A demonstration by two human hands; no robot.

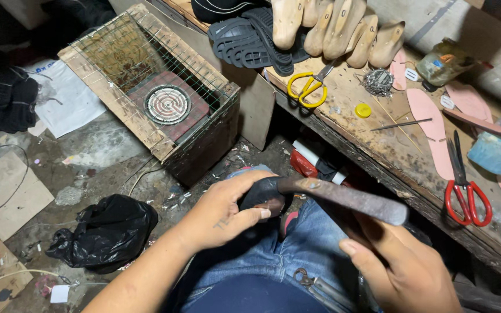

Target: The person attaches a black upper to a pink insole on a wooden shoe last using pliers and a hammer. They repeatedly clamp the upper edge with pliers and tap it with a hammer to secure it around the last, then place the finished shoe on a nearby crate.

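Note:
My left hand (224, 210) grips the end of a dark shoe piece (265, 194) over my lap in blue jeans (302, 249). My right hand (398, 264) holds the lower end of a long, flat, rusty metal tool (343, 197), which lies across the top of the shoe piece. Both hands are closed around what they hold.
A wooden workbench (389, 156) runs along the right, with yellow scissors (305, 90), red scissors (465, 194), pink insoles (430, 124), black soles (250, 43) and wooden shoe lasts (337, 26). A wire-topped wooden box with a coil heater (166, 104) stands ahead. A black bag (108, 232) lies on the floor.

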